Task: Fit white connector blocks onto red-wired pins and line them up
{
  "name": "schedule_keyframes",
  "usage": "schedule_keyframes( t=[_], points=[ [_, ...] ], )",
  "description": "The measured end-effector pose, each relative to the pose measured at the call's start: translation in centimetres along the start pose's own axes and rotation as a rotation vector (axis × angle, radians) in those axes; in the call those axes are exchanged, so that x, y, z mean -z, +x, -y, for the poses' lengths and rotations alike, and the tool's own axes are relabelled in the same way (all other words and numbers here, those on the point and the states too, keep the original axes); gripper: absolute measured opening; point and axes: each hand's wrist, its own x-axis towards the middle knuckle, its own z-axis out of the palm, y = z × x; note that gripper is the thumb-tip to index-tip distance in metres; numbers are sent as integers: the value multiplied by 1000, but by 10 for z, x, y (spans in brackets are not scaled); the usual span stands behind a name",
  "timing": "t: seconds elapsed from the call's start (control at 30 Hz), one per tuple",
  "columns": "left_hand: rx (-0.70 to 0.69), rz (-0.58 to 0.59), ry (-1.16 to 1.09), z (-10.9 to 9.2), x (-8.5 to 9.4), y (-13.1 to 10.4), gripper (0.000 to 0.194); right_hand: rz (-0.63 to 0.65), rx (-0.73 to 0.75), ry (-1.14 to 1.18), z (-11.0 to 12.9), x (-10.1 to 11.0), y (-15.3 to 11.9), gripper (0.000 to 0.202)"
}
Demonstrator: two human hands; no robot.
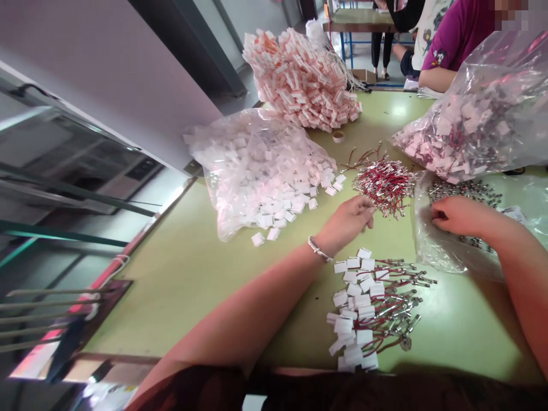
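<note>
1. Our left hand (347, 224) was at the heap of short red wires with silver metal ends (387, 184), between the middle and the far edge of the pale green table surface (192, 262). Its thumb and forefinger were narrow together, but we could not tell if they pinched a wire. The wires lay crossed, so one pull could have dragged several.

2. Our right hand (464, 216), farther from the left edge, was curled at the small dark-silver metal pieces (466, 191) on the clear plastic film (439, 254). We could not tell what its fingers held. A wrinkle of this film could have scattered the pieces.

3. The white plastic blocks with red wires attached (362, 301) reached almost to the near edge. Our body was close there, so a careless lean could have pushed some down to the floor.
</note>
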Motion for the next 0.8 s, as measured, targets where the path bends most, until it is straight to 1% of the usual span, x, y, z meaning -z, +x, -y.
schedule_keyframes(
  t=[0.07, 0.13, 0.2, 0.3, 0.37, 0.4, 0.47, 0.57, 0.7, 0.8],
  points=[
    [56, -21, -92, 1, 2, 2, 10, -53, -42, -14, 5, 3, -1, 8],
    [75, -16, -131, 0, 3, 2, 15, -138, -89, 1, 12, 9, -3, 7],
    [71, -9, -133, -1, 1, 0, 19, -244, -87, 93, 23, 14, -6, 8],
    [33, 12, -113, -3, -3, -3, 17, -384, 32, 363, 47, 15, -9, 11],
    [-5, 51, -104, -3, -5, -5, 15, -467, 101, 525, 65, 10, -9, 12],
    [-23, 70, -99, -3, -6, -6, 14, -494, 132, 569, 73, 6, -8, 12],
    [-47, 97, -90, -4, -6, -7, 13, -518, 200, 601, 84, -1, -6, 12],
    [-58, 100, -75, -5, -5, -7, 14, -514, 252, 646, 90, -8, -5, 13],
    [-57, 102, -64, -6, -3, -6, 15, -565, 190, 729, 89, -9, -6, 13],
    [-62, 120, -59, -6, -4, -6, 15, -590, 184, 712, 87, -10, -5, 13]
  ],
)
